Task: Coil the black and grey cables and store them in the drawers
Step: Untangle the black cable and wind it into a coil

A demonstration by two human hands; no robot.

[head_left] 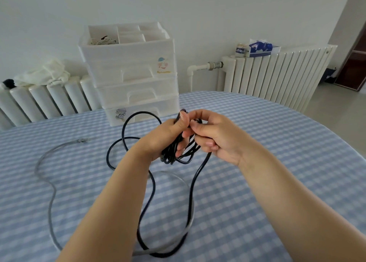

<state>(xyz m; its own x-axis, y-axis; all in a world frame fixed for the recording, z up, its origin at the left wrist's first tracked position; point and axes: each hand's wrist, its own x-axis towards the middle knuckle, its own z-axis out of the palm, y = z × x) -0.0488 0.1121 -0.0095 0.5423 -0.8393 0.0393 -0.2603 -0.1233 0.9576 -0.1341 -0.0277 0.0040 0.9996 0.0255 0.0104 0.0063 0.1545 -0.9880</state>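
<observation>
Over the table [277,143]: both hands meet above the checked cloth, near the middle, just in front of the drawers [136,87].
Left hand [164,137]: fingers curled round a bundle of black cable [191,184] loops, thumb pressed on top to pin them.
Right hand [213,137]: fingers bent, thumb and forefinger pinching the strand at the top of the bundle; the other fingers are curled loosely near the loops.
Black cable: part coiled in the left hand; the rest trails in large loose loops, one arching far-left toward the drawers, others sweeping down to the near edge.
Grey cable [50,198]: lies uncoiled on the left, plug end at the far left; its near end runs under the black loop at the near edge.
Step in hand: I judge the coiling is partly done. Feed each new turn the same size as the held ones, keep the left thumb clamped, and draw slack slowly so no kink forms.
In the way: the black loop crosses the grey cable near the edge; pulling could drag grey along or snag it.
Drawers: all fronts appear closed; one must be opened before storing.
Around: radiators [277,73] far left and right, a white cloth [45,73] on the left one, a tissue box [259,48] on the right one.
</observation>
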